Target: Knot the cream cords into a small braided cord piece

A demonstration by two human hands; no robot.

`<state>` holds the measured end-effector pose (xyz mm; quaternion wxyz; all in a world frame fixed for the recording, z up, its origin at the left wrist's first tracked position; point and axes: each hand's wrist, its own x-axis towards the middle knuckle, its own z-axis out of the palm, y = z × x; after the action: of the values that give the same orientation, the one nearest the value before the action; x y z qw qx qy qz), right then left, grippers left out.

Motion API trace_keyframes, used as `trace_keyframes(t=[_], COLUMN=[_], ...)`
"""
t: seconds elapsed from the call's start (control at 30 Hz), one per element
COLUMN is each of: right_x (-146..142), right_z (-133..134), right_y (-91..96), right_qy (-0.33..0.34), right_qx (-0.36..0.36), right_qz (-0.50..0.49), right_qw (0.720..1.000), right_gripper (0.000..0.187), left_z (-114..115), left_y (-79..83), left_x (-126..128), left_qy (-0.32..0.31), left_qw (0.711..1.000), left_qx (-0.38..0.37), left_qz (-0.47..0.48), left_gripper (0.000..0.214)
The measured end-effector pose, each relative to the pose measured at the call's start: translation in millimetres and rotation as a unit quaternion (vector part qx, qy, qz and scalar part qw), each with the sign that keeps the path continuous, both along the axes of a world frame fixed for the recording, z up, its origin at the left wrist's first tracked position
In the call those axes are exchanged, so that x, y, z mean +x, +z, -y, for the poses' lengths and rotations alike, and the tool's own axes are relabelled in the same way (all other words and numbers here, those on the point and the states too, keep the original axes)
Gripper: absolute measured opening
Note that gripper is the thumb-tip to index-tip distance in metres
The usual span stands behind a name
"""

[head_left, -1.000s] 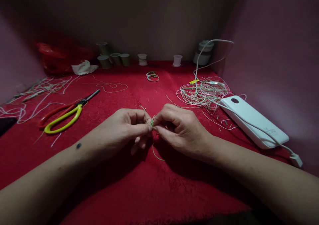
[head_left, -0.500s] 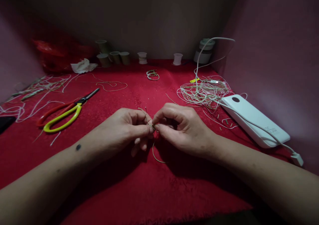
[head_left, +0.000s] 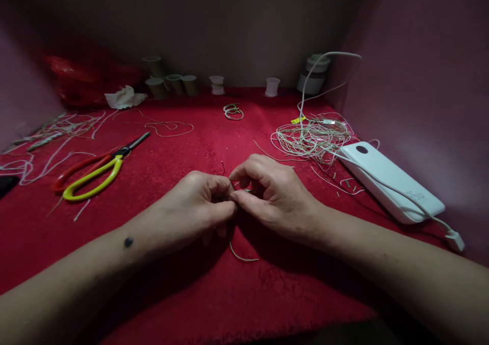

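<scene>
My left hand [head_left: 202, 205] and my right hand [head_left: 269, 194] meet over the middle of the red cloth, fingertips together. Both are closed in a pinch on a thin tan-green cord [head_left: 240, 257]. One end of it hangs below the fingers and curves to the right across the cloth. A short end with a tiny knob sticks up behind the left fingers. A small piece of the cord shows inside the curl of my right fingers. The part pinched between the fingertips is mostly hidden.
Scissors [head_left: 93, 178] with red and yellow handles lie left. A tangle of cords [head_left: 305, 140] and a white power bank [head_left: 393, 182] with a cable are at right. Behind are a small corded loop [head_left: 233, 112], several spools [head_left: 272, 86], a jar [head_left: 314, 75] and a red bag [head_left: 84, 80].
My left hand has turned and lowered slightly, with its lower fingers now tucked under. The right fingertips have shifted a little left. The hanging cord end reaches lower.
</scene>
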<state>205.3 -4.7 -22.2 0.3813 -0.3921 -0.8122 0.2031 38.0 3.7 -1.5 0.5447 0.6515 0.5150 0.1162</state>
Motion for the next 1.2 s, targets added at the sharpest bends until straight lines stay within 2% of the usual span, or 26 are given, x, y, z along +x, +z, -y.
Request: trace_keyframes(t=[0.3, 0.7, 0.87, 1.2], right_x=[-4, -2, 0, 0], right_z=[2, -2, -6, -8], right_y=[-3.9, -3.8, -2.3, -6.4], right_qy=[-0.014, 0.020, 0.043, 0.037], right_qx=[-0.022, -0.079, -0.128, -0.099], right_qz=[-0.025, -0.065, -0.092, -0.097], right_qw=[0.999, 0.995, 0.987, 0.990], right_gripper=[0.009, 0.011, 0.011, 0.010], left_z=[-1, -1, -4, -10], left_y=[0.1, 2.5, 0.7, -11.1], left_x=[-1, -2, -3, -11], left_qy=[0.003, 0.011, 0.022, 0.019], left_qw=[0.999, 0.999, 0.993, 0.963], left_qx=[-0.027, -0.035, -0.065, -0.166], left_qz=[0.025, 0.041, 0.098, 0.213], left_gripper=[0.002, 0.006, 0.009, 0.012])
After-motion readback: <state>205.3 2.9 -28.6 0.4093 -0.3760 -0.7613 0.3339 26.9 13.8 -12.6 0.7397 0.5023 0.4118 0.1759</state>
